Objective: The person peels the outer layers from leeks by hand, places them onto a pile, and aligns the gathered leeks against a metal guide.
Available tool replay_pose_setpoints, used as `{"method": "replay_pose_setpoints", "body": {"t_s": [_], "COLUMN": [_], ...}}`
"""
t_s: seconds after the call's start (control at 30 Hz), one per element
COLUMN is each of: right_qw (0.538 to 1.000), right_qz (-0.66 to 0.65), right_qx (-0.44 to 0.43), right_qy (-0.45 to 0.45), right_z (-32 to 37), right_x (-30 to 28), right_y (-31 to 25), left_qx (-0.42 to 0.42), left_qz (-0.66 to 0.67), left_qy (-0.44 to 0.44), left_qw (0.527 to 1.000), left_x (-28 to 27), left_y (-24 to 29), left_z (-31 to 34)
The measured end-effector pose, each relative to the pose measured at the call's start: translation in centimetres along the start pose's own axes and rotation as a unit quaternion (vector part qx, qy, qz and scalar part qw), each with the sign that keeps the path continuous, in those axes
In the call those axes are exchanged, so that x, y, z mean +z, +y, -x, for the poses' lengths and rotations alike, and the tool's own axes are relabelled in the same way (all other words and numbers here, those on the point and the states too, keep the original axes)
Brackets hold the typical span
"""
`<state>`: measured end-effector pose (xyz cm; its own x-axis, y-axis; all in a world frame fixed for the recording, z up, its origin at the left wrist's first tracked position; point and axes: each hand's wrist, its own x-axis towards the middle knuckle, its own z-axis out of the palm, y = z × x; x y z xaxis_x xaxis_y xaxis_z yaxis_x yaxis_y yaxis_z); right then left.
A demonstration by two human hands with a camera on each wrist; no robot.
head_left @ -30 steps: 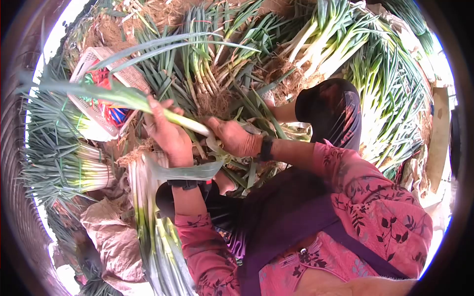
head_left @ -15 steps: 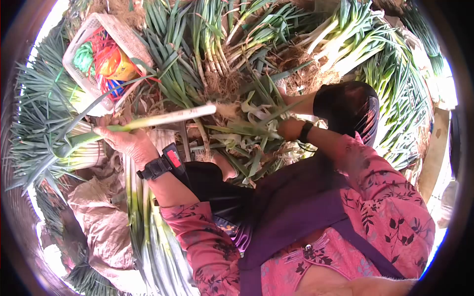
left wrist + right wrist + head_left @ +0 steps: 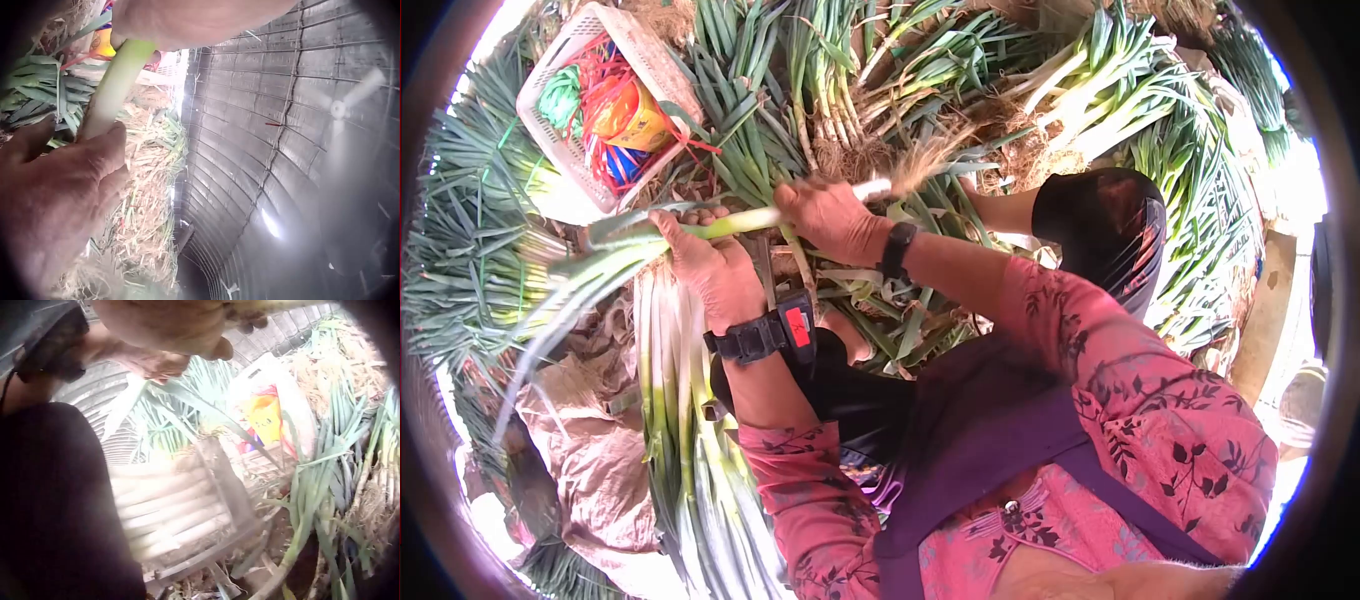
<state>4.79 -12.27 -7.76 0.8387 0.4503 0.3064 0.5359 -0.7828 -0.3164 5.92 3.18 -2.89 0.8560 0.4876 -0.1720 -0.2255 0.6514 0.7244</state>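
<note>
1. A leek [image 3: 745, 222] was held nearly level across both hands, in front of the person's knees. Its root tuft [image 3: 925, 160] pointed toward the heap of untrimmed leeks [image 3: 820, 90].
2. The left hand [image 3: 710, 265] had its fingers curled round the pale green part of the shaft. The right hand [image 3: 830, 218] gripped the white part, just beside the roots.
3. Edges: the rim of a white basket [image 3: 650, 70] lay beyond the left hand, apart from the leek. A row of cleaned leeks [image 3: 670, 400] lay beneath the left forearm.
4. Open room: heaps closed in on every side, and the leek hung in the free air above them.
5. Half a second earlier, the left hand alone had held the leek while the right hand reached into the trimmings [image 3: 920, 310] by the knee. The right hand had since come back to the shaft, and the root end had risen and shifted rightward.
</note>
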Motion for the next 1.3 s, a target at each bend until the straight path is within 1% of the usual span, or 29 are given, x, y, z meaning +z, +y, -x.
{"method": "replay_pose_setpoints", "body": {"t_s": [0.07, 0.1, 0.13, 0.2, 0.23, 0.27, 0.33, 0.37, 0.4, 0.47, 0.5, 0.57, 0.6, 0.63, 0.67, 0.7, 0.73, 0.8, 0.83, 0.87, 0.9, 0.93, 0.97, 1.0, 1.07, 1.13, 1.17, 1.23, 1.3], "right_qw": [0.962, 0.962, 0.907, 0.732, 0.677, 0.677, 0.564, 0.602, 0.601, 0.738, 0.736, 0.882, 0.882, 0.727, 0.517, 0.380, 0.379, 0.261, 0.396, 0.396, 0.753, 0.962, 0.988, 0.994, 0.966, 0.877, 0.906, 0.967, 0.892], "right_qz": [-0.241, -0.243, -0.366, -0.583, -0.646, -0.647, -0.803, -0.775, -0.775, -0.655, -0.656, -0.451, -0.450, -0.618, -0.739, -0.780, -0.779, -0.882, -0.813, -0.811, -0.585, -0.245, -0.154, -0.059, -0.096, 0.006, -0.003, -0.156, -0.376], "right_qx": [0.033, 0.034, 0.046, 0.067, 0.085, 0.085, 0.130, 0.165, 0.165, 0.154, 0.155, 0.140, 0.141, 0.299, 0.432, 0.498, 0.499, 0.385, 0.421, 0.425, 0.291, 0.099, 0.009, -0.085, 0.061, 0.118, 0.036, 0.059, 0.222], "right_qy": [-0.123, -0.123, -0.203, -0.347, -0.341, -0.341, -0.142, -0.101, -0.098, -0.058, -0.054, 0.015, 0.017, 0.011, 0.005, 0.020, 0.019, 0.078, 0.068, 0.068, 0.075, 0.065, 0.017, -0.031, -0.231, -0.466, -0.421, -0.192, -0.116], "right_z": [0.0, 0.0, -0.1, 0.1, 0.9, 1.7, 3.1, 3.3, 3.4, 3.5, 3.6, 3.4, 3.4, 3.4, 3.3, 3.2, 3.6, 5.5, 5.7, 6.8, 8.2, 9.7, 12.8, 16.9, 24.1, 22.8, 21.1, 18.2, 11.9], "right_x": [0.1, 0.0, -0.2, -0.6, -1.2, -1.4, -1.7, -2.1, -1.9, -1.1, -0.7, -0.5, 0.3, 2.0, 2.3, 2.6, 2.9, 3.6, 1.1, 0.3, -0.4, -1.1, 0.5, 3.3, 7.3, 6.7, 5.3, 5.4, 0.1], "right_y": [-0.4, -0.4, -0.2, 0.1, 0.1, -0.4, -1.5, -1.7, -1.4, -1.0, -0.6, -0.1, 0.2, 0.6, 0.9, 1.5, 2.2, 3.4, 2.7, 2.3, 2.0, 2.2, 3.7, 6.1, 10.9, 11.8, 11.7, 11.5, 8.0], "left_qx": [0.009, 0.020, 0.020, -0.022, -0.026, -0.025, -0.017, -0.017, -0.018, -0.023, -0.027, -0.032, -0.033, -0.026, -0.018, -0.008, -0.010, -0.068, -0.007, -0.010, 0.000, 0.011, 0.009, 0.012, 0.106, 0.104, 0.112, 0.135, 0.134], "left_qz": [-0.066, -0.072, -0.073, -0.079, -0.069, -0.069, -0.126, -0.126, -0.110, -0.100, -0.088, -0.098, -0.098, -0.079, -0.060, -0.077, -0.078, 0.013, -0.076, -0.075, -0.084, -0.093, -0.105, -0.102, -0.151, -0.153, -0.158, -0.146, -0.152], "left_qy": [0.000, -0.014, -0.015, -0.150, -0.148, -0.149, -0.149, -0.150, -0.184, -0.220, -0.227, -0.264, -0.265, -0.273, -0.280, -0.267, -0.265, -0.380, -0.230, -0.228, -0.190, -0.153, -0.200, -0.197, 0.009, 0.007, 0.032, 0.058, 0.069], "left_qw": [0.998, 0.997, 0.997, 0.985, 0.986, 0.986, 0.981, 0.981, 0.977, 0.970, 0.969, 0.959, 0.959, 0.959, 0.958, 0.961, 0.961, 0.922, 0.970, 0.971, 0.978, 0.984, 0.974, 0.975, 0.983, 0.983, 0.981, 0.978, 0.977], "left_x": [0.8, 0.9, 1.0, 1.3, 1.9, 2.1, 2.2, 2.0, 1.8, 1.9, 2.1, 2.4, 2.5, 3.3, 4.3, 5.2, 4.3, 1.6, 4.3, 3.9, 3.4, 2.8, 1.8, 1.8, 2.2, 0.2, 0.1, 0.1, -0.1], "left_y": [0.6, 0.6, 0.9, 1.6, 1.6, 1.6, 1.7, 1.6, 1.4, 0.9, 0.6, 0.3, 0.1, 0.2, 0.3, 0.6, 0.7, 1.1, 1.5, 1.7, 2.1, 2.8, 3.6, 4.2, 5.4, 5.6, 5.4, 5.2, 5.2], "left_z": [0.4, 0.2, 0.2, 0.1, 0.4, 0.1, -0.8, -1.0, -1.2, -1.0, -0.9, -1.0, -1.0, -0.6, 0.1, 1.0, 0.1, -2.5, 0.1, -0.2, -0.8, -1.5, -1.8, -2.0, -2.9, -3.3, -3.2, -3.7, -3.7]}}
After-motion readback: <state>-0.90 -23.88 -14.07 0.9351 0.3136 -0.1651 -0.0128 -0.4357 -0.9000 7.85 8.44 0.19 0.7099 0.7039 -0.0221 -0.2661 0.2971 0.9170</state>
